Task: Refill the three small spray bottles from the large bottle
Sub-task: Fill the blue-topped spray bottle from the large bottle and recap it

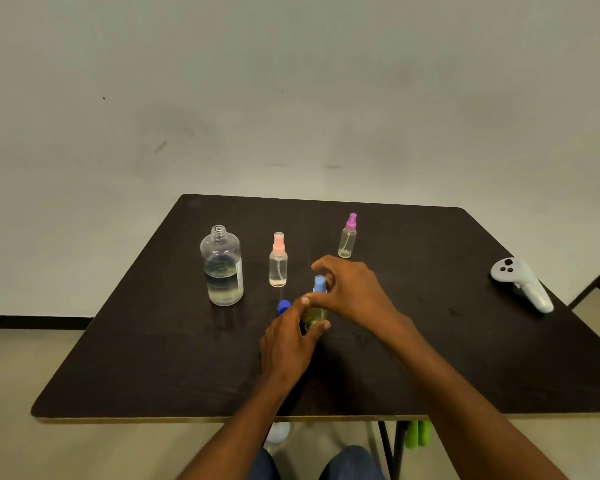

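Note:
The large clear bottle [222, 268] stands uncapped at the left of the dark table [153, 358], about half full. Its blue cap [283, 306] lies on the table just left of my hands. A small spray bottle with a pink head [278, 261] stands beside the large bottle. A second one with a purple head [348, 237] stands farther back. My left hand [288, 341] grips the body of the third small bottle [315, 315], which has a blue spray head [319, 284]. My right hand [350, 289] curls around that head, fingers at its top.
A white handheld controller [522, 284] lies near the table's right edge. Under the table's near edge, my knees, a table leg, a green object [418, 434] and a white object [278, 433] are visible. A plain wall rises behind.

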